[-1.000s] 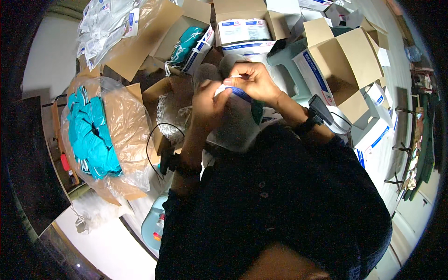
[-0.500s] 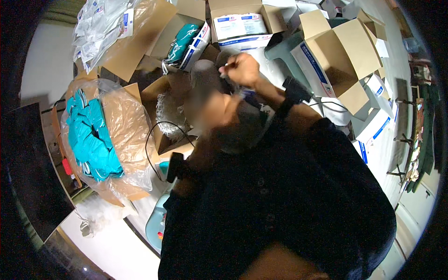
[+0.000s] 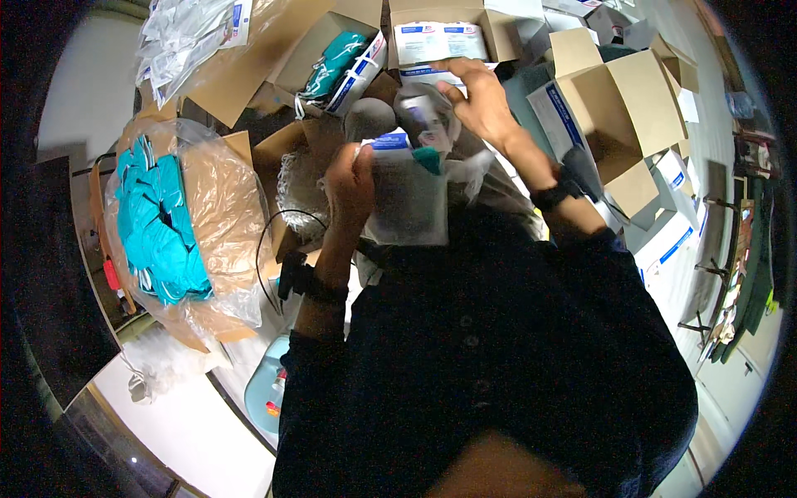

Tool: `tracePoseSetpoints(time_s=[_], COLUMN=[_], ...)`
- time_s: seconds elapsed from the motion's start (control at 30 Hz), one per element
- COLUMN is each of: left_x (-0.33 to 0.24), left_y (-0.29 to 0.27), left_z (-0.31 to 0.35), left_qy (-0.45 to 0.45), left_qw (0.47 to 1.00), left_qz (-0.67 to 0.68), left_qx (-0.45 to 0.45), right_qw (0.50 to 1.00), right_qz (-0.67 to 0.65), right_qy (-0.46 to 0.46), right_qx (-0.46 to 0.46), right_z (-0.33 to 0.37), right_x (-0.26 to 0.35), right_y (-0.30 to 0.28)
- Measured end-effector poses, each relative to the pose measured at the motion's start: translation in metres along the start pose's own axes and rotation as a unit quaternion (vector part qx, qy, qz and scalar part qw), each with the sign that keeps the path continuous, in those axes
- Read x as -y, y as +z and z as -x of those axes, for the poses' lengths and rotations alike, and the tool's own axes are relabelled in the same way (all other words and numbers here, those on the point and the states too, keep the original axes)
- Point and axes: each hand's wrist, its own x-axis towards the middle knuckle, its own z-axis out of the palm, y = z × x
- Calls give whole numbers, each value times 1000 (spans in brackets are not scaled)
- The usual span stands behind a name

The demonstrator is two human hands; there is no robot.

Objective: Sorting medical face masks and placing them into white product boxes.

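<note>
My left hand (image 3: 352,181) is closed on the top corner of a clear plastic bag (image 3: 407,207) with a blue-and-white printed strip. The bag hangs down in front of my dark shirt. A small teal piece (image 3: 427,160) shows at its upper right edge; I cannot tell whether it is inside. To the right and higher up, my right hand (image 3: 486,101) has its fingers stretched and apart, near the front of a carton (image 3: 496,66) of white printed packets. A blurred, crumpled clear wrapper (image 3: 425,120) with print is below its fingers.
On the left, teal folded cloths (image 3: 162,224) lie in a plastic-lined carton (image 3: 237,149). White strings (image 3: 299,191) fill a smaller box. A teal bundle (image 3: 336,62) sits in another box. Open empty cartons (image 3: 598,108) stand at right, a blue tub (image 3: 264,386) at lower left.
My left hand has come up and now holds the clear bag in view. My right hand has moved right and opened from a pinch. The view has shifted slightly.
</note>
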Motion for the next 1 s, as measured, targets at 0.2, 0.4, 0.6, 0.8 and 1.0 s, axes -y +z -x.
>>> tracePoseSetpoints(time_s=[0.2, 0.4, 0.6, 0.8, 1.0], left_x=[32, 78, 125, 38, 40], left_y=[14, 6, 7, -21, -25], left_z=[-20, -8, -5, -24, -46], left_qy=[-25, -71, -182, -242, -238], left_qw=[996, 967, 954, 908, 926], left_qz=[-35, -67, 132, 237, 212], left_qx=[74, 237, 196, 246, 204], right_qw=[952, 958, 950, 976, 965], right_qz=[-44, -76, -101, -30, 1], right_qy=[-130, -78, -48, -51, 16], right_qx=[272, 263, 293, 209, 261], right_z=[67, 101, 70, 66, 52], right_x=[18, 4, 74, 77, 52], right_y=[29, 60, 11, -1, 11])
